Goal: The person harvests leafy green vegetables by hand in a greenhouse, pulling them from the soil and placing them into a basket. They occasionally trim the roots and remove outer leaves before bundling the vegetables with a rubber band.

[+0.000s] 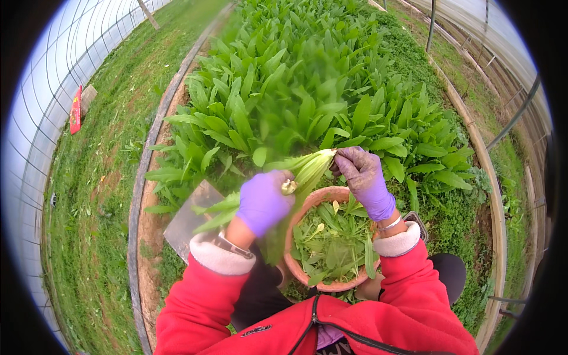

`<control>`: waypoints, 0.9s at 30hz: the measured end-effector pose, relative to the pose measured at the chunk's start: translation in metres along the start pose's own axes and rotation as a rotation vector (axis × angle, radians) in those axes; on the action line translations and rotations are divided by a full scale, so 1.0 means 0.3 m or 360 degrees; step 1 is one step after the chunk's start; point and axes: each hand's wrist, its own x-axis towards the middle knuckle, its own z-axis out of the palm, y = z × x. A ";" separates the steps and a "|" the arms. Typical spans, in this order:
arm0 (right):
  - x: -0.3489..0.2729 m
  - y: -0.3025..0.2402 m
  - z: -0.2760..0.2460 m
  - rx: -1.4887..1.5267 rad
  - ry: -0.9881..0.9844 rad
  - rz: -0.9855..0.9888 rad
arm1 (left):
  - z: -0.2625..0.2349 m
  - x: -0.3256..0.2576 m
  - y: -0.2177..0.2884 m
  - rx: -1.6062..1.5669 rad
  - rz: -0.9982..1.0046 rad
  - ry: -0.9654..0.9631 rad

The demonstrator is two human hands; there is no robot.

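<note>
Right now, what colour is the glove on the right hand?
The glove is purple, with brown dirt on it, seen best in the head view.

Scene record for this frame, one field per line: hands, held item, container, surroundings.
left_hand: purple-gloved, closed around a leafy stalk
right_hand: purple-gloved, soiled, fingers at the stalk's pale end; grip unclear
container: round orange-brown tub, between the person's legs
contents: loose green leaves
ahead: dense bed of leafy plants
left_side: flat grey panel, partly hidden by the left arm
</note>
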 end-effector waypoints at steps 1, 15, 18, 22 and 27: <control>-0.002 -0.015 0.009 -0.0027 0.0011 -0.0061 | -0.001 0.001 -0.005 -0.0063 -0.0036 -0.0014; -0.033 -0.029 -0.113 -0.1359 -0.0519 0.0012 | -0.147 0.011 -0.136 -0.1567 -0.0458 0.0021; -0.029 -0.054 -0.041 -0.0329 -0.0230 -0.0236 | -0.135 0.019 -0.114 -0.1519 -0.0412 -0.0136; -0.009 -0.120 0.146 -0.0004 0.0030 -0.0640 | -0.094 0.029 -0.059 -0.1375 -0.0360 -0.0183; 0.003 -0.091 0.146 -0.0232 0.0121 -0.0463 | -0.086 0.029 -0.029 -0.1321 -0.0189 0.0085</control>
